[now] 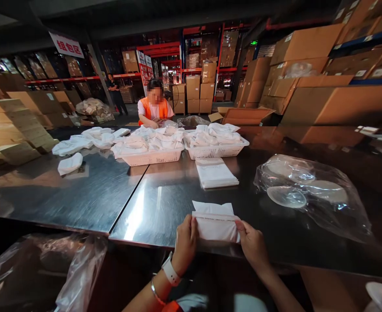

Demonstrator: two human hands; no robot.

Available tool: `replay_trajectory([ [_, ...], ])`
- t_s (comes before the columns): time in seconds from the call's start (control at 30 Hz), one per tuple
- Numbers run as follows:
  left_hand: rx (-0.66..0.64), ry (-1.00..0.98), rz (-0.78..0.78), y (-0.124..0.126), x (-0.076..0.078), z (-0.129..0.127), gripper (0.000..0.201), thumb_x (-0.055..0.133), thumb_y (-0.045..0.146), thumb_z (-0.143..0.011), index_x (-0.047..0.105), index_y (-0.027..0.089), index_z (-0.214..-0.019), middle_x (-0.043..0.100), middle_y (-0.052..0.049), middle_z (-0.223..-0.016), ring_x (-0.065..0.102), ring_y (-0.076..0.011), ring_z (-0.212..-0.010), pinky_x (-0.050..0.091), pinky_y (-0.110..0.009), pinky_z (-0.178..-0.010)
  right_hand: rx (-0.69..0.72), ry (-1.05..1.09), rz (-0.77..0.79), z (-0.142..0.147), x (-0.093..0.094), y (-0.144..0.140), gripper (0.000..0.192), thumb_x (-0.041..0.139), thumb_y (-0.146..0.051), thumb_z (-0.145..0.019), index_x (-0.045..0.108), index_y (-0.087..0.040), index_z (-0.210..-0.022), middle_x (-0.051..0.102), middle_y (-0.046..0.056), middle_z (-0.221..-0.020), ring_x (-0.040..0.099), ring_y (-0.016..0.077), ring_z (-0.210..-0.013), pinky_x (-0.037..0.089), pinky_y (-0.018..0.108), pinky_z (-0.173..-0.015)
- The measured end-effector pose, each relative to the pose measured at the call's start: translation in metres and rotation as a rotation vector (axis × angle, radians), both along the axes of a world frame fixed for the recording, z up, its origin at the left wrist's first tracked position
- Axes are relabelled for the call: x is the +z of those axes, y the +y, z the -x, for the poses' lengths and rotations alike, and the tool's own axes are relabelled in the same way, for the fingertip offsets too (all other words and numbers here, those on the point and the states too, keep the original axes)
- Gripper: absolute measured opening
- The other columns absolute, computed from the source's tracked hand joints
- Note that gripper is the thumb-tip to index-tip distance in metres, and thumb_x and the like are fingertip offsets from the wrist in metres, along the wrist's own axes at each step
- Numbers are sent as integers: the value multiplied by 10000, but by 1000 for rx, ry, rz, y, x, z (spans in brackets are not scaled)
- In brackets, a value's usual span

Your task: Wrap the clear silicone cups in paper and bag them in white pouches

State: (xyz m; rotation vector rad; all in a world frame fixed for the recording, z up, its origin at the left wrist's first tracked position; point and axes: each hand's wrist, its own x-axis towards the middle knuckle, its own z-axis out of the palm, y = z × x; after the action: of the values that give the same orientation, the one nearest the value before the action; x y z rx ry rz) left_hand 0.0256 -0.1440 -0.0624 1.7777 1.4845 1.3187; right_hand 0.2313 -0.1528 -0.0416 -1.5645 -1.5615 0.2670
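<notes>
Pinching flat, seemingly plastic white pouch [215, 226], both hands.

we count two white perforated plastic baskets [151, 158] [215, 151] heaped with white packets, one flat stack of white paper bags [215, 173], one clear crinkled plastic bag [311, 190], one folded white packet [215, 222] between two hands, and two people beyond the counter.

Both forearms rise from lower frame edge, converging. Left hand [184, 242] upright, back toward camera, fingers curled forward, thumb tucked; white band and thin bangle on wrist. Right hand [252, 243] back up, thumb extended inward, fingers bent, pinching grip.
</notes>
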Motion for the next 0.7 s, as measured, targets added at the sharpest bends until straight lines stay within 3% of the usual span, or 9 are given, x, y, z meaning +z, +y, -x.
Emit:
replay_trajectory([
  [0.17,149,282,-29,5,-7,-7,412,239,384,-1021,477,224,-725,581,-35,-590,541,-187,-518,248,-293,-488,-74,-74,49,-1,-10,9,708,174,-775,-883,480,-239,-538,563,63,-483,463,170,-434,286,301,-461],
  [0.33,168,436,-20,10,-10,-6,326,368,299,-1001,515,213,-722,604,-33,-583,569,-189,-504,215,-290,-479,-158,-339,28,-1,-22,16,762,49,-700,-931,512,-238,-539,579,102,-480,494,198,-395,202,335,-471],
  [0.5,192,534,60,9,13,-1,227,506,335,-964,578,185,-810,634,-40,-647,612,-216,-577,312,-282,-488,-152,-525,119,-1,-25,20,633,152,-458,-1011,600,-215,-635,634,116,-552,595,223,-478,258,317,-467],
  [0.57,225,620,-48,9,27,-3,172,531,305,-952,599,152,-991,662,-72,-764,638,-244,-683,408,-306,-557,-147,-545,158,0,-25,22,524,262,-382,-1002,623,-214,-662,644,107,-569,617,226,-508,297,305,-466],
  [0.63,44,739,-292,12,38,-7,241,499,216,-956,564,146,-1177,672,-114,-995,638,-271,-936,481,-374,-771,-145,-560,204,1,-23,24,437,349,-331,-984,641,-216,-680,657,100,-591,636,229,-539,337,295,-471],
  [0.7,-309,848,-510,18,43,-13,311,470,206,-970,531,177,-1274,627,-106,-1201,548,-265,-1168,397,-450,-1014,-149,-572,255,3,-19,24,390,407,-318,-972,653,-211,-690,674,102,-626,660,237,-585,379,286,-488],
])
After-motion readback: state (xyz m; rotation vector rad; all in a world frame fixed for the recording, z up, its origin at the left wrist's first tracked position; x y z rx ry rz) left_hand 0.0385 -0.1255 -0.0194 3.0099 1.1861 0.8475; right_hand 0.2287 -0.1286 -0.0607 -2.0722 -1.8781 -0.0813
